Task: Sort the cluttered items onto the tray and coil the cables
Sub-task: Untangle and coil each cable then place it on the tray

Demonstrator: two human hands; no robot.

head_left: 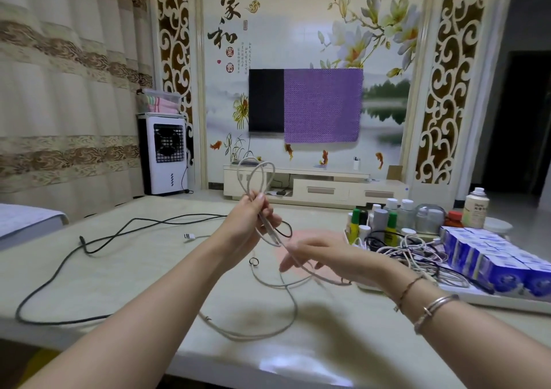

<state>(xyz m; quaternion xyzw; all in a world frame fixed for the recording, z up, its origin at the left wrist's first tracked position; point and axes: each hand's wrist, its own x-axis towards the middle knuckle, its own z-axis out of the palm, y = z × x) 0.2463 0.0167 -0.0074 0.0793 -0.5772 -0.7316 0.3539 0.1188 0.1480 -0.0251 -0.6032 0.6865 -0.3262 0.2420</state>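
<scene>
My left hand point(247, 221) is raised over the middle of the table and grips a white cable point(293, 314), with two loops standing up above its fingers. The cable's loose length hangs down and curls on the tabletop in front of me. My right hand point(322, 254) hovers to the right and lower, fingers spread and relaxed, with a strand of the white cable running across them. A long black cable point(59, 272) lies uncoiled across the left of the table. The white tray point(507, 300) at the right carries bottles, blue boxes and tangled cables point(411, 251).
Several small bottles point(387, 221) and a spray can point(476, 208) stand at the tray's far end, blue-and-white boxes point(492, 257) along its right. A small dark ring point(253, 261) and a white USB plug point(189, 236) lie on the table. A grey book point(26, 221) sits at the far left.
</scene>
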